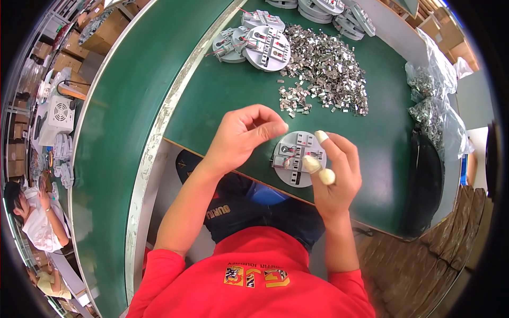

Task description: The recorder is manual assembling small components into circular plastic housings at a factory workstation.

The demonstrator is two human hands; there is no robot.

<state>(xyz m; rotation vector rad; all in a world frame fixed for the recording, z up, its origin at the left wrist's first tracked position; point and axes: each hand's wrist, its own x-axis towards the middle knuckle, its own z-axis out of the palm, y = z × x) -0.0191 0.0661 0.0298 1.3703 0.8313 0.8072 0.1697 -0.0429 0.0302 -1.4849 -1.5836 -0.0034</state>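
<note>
A round grey plastic disc [300,179] lies on the green table in front of me, its top covered with raised slots, dark metal pieces, small red parts and thin wires. My left hand [241,137] is just off its upper left edge, thumb and forefinger pinched together; whatever sits at their tips is too small to make out. Over the disc's right side hovers my right hand [337,172], with pale finger cots on several fingertips. Its fingers are apart, and I see nothing held in them. These fingers hide part of the disc's right edge.
Beyond the disc spreads a heap of small metal clips [328,66]. Similar assembled discs [268,49] are stacked at the far left of it, more at the back. Plastic bags of metal parts [432,106] stand right. A green conveyor belt [114,132] runs along the left; people sit beyond it.
</note>
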